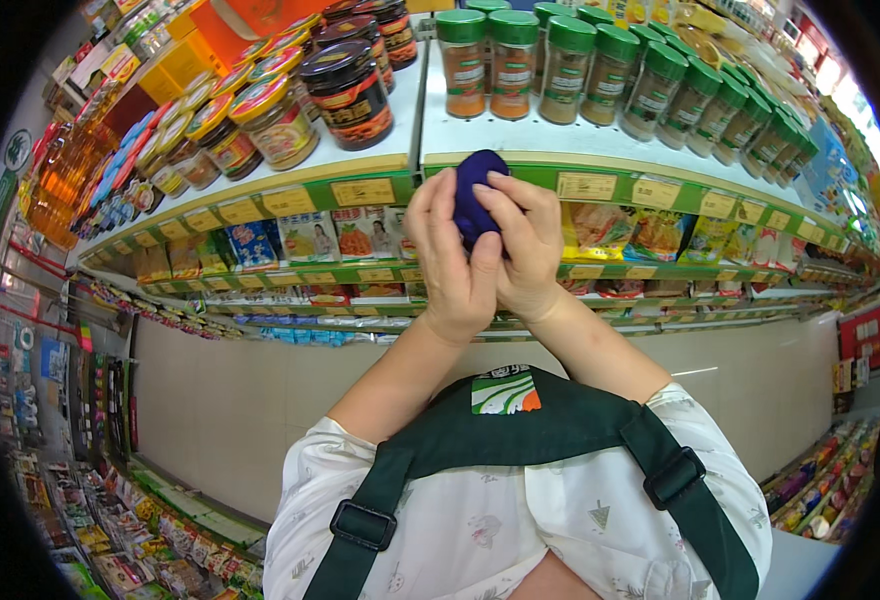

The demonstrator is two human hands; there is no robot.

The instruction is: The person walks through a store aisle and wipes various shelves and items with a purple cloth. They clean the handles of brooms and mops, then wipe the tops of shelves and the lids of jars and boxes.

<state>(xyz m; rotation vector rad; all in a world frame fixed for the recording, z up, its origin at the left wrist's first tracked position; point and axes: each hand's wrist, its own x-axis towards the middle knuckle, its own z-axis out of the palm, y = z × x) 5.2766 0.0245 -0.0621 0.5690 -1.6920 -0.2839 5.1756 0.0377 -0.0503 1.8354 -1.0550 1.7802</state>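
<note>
A bunched dark blue cloth [476, 196] is held between my two hands, in front of the upper shelf's edge. My left hand [449, 259] closes on it from the left side, and my right hand [528, 244] presses it from the right with bent fingers. The two hands touch near the thumbs. Just beyond them, on the white shelf, stand green-capped spice jars [513, 64] in rows. To the left are black-lidded sauce jars [348, 97] and glass jars with yellow and red lids [275, 112].
Yellow price tags line the green shelf edge [485, 169] close to my hands. Lower shelves hold packaged foods [601, 229]. Bottles of orange oil [72, 169] stand at far left. Behind me on the left is another stocked shelf [117, 525]; tiled floor [214, 390] lies between.
</note>
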